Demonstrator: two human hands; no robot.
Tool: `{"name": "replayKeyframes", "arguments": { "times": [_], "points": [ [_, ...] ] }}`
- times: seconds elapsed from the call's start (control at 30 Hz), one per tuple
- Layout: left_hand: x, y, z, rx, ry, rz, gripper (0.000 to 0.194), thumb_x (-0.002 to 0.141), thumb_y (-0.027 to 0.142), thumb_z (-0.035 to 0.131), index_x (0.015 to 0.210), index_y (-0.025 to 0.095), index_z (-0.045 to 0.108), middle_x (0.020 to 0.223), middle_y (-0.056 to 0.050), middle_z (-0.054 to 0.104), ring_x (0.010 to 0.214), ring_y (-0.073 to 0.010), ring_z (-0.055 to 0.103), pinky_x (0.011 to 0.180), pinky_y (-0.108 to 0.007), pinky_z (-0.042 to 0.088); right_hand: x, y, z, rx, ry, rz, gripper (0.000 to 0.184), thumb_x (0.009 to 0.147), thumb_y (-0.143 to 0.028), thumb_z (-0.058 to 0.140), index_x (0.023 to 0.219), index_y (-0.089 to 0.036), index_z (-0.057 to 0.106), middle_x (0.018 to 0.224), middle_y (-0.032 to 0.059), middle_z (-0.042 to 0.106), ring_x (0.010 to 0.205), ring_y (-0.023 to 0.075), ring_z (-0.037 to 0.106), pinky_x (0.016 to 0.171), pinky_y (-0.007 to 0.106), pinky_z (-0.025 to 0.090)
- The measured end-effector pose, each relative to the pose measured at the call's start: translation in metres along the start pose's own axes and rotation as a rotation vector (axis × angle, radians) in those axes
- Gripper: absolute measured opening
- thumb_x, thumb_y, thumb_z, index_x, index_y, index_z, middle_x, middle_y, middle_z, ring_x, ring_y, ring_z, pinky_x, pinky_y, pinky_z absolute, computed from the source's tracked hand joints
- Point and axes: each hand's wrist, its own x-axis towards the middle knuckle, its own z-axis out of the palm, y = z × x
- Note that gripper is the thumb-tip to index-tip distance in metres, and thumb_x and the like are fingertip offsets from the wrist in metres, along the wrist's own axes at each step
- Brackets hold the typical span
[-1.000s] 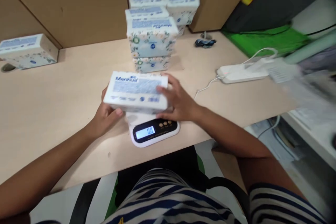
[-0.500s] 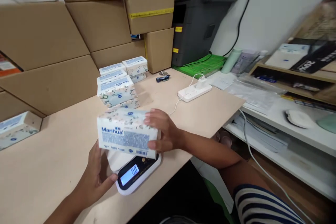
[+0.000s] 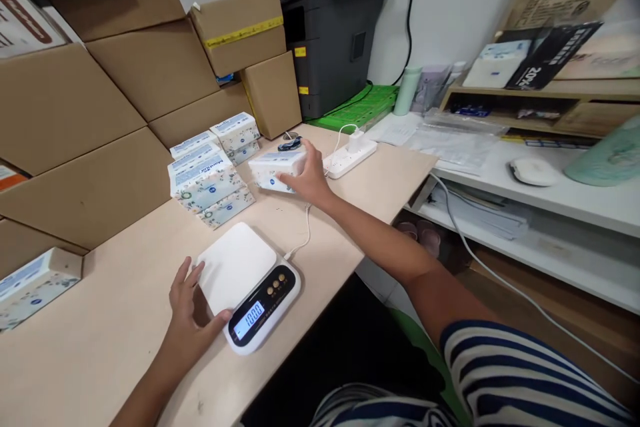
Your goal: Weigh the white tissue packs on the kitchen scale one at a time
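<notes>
A white digital kitchen scale (image 3: 235,267) with a lit display lies on the desk, its platform bare. My left hand (image 3: 193,313) is open at its left side, fingers spread, the thumb touching the front edge near the display. Further back, my right hand (image 3: 309,177) grips a tissue pack (image 3: 273,170) by its right end, thumb at the front. The pack is low over the desk or on it; I cannot tell which. Just left of it, more floral tissue packs (image 3: 207,180) are stacked in two layers. The fingers behind the held pack are partly hidden.
Cardboard boxes (image 3: 150,73) line the back left. Another tissue pack (image 3: 40,287) lies at the left. A white power strip (image 3: 353,159) is right of my right hand, its cable running near the scale. A printer (image 3: 330,40) stands behind. A white shelf unit (image 3: 575,207) adjoins on the right.
My right hand has carried the tissue pack from above the scale away to the back, beside the stack. The display no longer reads 0.0. My left hand has stayed by the scale.
</notes>
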Motion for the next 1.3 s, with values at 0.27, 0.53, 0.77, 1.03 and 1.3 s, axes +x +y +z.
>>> {"name": "replayKeyframes", "arguments": {
  "times": [0.27,0.53,0.77,1.03,1.3],
  "points": [
    [-0.005,0.002,0.004,0.034,-0.002,0.002,0.086,0.100,0.070,0.076,0.170,0.033,0.043,0.192,-0.017,0.017,0.179,-0.0495,0.017,0.139,-0.086,0.025,0.044,-0.006,0.028,-0.585,-0.349,-0.259,0.045,0.099,-0.010,0.062,0.142,-0.021,0.070,0.164,0.0225,0.062,0.158,0.0423,0.052,0.127,0.069,0.046],
    [-0.010,0.004,0.006,0.019,-0.030,-0.005,0.086,0.101,0.074,0.072,0.171,0.035,0.042,0.191,-0.018,0.017,0.179,-0.0489,0.017,0.139,-0.085,0.026,0.063,-0.003,0.057,-0.639,-0.452,-0.352,0.070,0.090,0.006,0.052,0.158,-0.012,0.060,0.167,0.0275,0.058,0.161,0.0389,0.048,0.132,0.062,0.042],
    [-0.008,-0.001,0.009,0.004,-0.057,-0.040,0.083,0.102,0.071,0.074,0.172,0.040,0.041,0.192,-0.014,0.017,0.180,-0.0467,0.017,0.140,-0.082,0.027,0.098,0.006,0.075,-0.609,-0.511,-0.397,0.061,0.090,0.005,0.052,0.147,-0.015,0.064,0.156,0.0201,0.067,0.149,0.0310,0.058,0.123,0.046,0.048],
    [-0.010,0.001,0.011,-0.018,-0.106,-0.087,0.085,0.102,0.068,0.076,0.173,0.040,0.040,0.193,-0.014,0.012,0.181,-0.0473,0.014,0.139,-0.078,0.034,0.128,0.003,0.115,-0.621,-0.493,-0.354,0.053,0.081,0.003,0.060,0.128,-0.022,0.068,0.132,0.0104,0.080,0.124,0.0286,0.070,0.136,0.058,0.032],
    [-0.009,0.005,0.015,-0.098,-0.153,-0.090,0.095,0.098,0.071,0.079,0.176,0.033,0.039,0.194,-0.018,0.006,0.182,-0.0478,0.008,0.140,-0.078,0.032,0.137,0.002,0.126,-0.750,-0.435,-0.368,0.047,0.083,0.001,0.062,0.124,-0.021,0.074,0.121,0.0153,0.083,0.103,0.0287,0.072,0.096,0.037,0.052]
  ]
}}
